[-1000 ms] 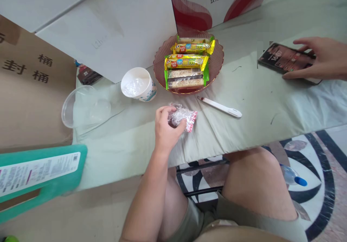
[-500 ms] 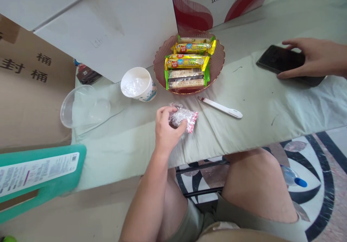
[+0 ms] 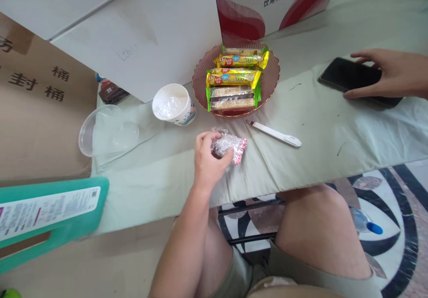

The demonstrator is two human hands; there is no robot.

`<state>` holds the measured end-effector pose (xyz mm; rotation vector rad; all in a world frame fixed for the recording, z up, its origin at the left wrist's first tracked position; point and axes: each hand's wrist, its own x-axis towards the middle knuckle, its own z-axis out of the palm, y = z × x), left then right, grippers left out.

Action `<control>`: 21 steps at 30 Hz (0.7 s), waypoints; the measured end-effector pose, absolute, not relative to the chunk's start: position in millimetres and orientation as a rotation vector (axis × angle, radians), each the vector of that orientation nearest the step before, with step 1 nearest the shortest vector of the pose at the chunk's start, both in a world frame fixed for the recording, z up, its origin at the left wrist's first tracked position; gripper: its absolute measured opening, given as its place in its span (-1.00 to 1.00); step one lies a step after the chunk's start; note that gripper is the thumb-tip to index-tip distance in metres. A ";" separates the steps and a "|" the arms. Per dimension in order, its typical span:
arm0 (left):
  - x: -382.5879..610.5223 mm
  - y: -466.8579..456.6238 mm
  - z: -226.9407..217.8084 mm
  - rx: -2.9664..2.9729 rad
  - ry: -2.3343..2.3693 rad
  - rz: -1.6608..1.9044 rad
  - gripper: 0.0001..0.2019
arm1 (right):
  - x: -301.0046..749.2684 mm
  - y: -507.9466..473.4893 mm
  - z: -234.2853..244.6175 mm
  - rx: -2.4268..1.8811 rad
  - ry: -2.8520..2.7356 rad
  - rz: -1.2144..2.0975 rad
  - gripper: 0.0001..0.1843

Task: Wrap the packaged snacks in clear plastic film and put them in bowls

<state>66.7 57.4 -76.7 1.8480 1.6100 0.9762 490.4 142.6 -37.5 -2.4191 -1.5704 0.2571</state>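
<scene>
My left hand (image 3: 207, 157) is closed on a small crinkled snack packet (image 3: 230, 145), clear with pink edges, resting on the pale green cloth of the table (image 3: 310, 128). My right hand (image 3: 389, 73) lies on a black phone (image 3: 351, 74) at the far right, fingers curled over its far and near edges; the screen is dark. Behind the packet stands a pink scalloped bowl (image 3: 272, 82) holding several yellow and green wrapped snack bars (image 3: 232, 79). A white pen-like tool (image 3: 274, 133) lies to the right of the packet.
A paper cup (image 3: 173, 104) and a clear plastic lid (image 3: 107, 131) stand left of the bowl. A red-and-white carton (image 3: 267, 4) rises behind it, a white board (image 3: 133, 35) and a brown cardboard box (image 3: 36, 106) to the left. A teal stool (image 3: 53, 213) is at lower left, a bottle (image 3: 366, 224) on the floor.
The phone's lit screen has gone dark under my right hand, which shifted slightly on it. My left hand stays on the packet.
</scene>
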 end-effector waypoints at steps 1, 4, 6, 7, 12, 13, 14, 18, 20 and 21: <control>66.7 57.5 -76.8 1.848 1.609 0.976 -0.66 | 489.9 143.9 -37.6 -2.429 -1.624 0.345 -0.28; 66.7 57.5 -77.2 1.847 1.603 0.976 -0.67 | 485.3 147.7 -36.8 -2.473 -1.699 0.438 -0.22; 66.8 57.5 -77.3 1.846 1.604 0.977 -0.67 | 481.1 150.5 -36.3 -2.490 -1.722 0.432 -0.21; 66.9 57.4 -77.2 1.842 1.605 0.977 -0.67 | 479.1 152.0 -36.5 -2.488 -1.748 0.434 -0.18; 67.4 57.3 -76.1 1.830 1.594 0.979 -0.67 | 470.6 155.7 -41.4 -2.412 -1.857 0.425 0.11; 67.5 57.2 -75.9 1.831 1.592 0.976 -0.68 | 468.7 155.2 -42.1 -2.394 -1.856 0.428 0.14; 67.6 57.2 -75.6 1.833 1.590 0.973 -0.68 | 466.6 154.3 -42.4 -2.390 -1.836 0.430 0.13; 67.7 56.6 -74.7 1.843 1.591 0.971 -0.68 | 459.0 150.5 -41.5 -2.416 -1.757 0.429 0.01; 67.5 56.4 -74.6 1.848 1.591 0.970 -0.68 | 458.3 150.0 -42.4 -2.442 -1.741 0.420 0.02; 67.3 56.4 -74.6 1.847 1.591 0.966 -0.68 | 459.3 149.9 -43.8 -2.462 -1.733 0.412 0.05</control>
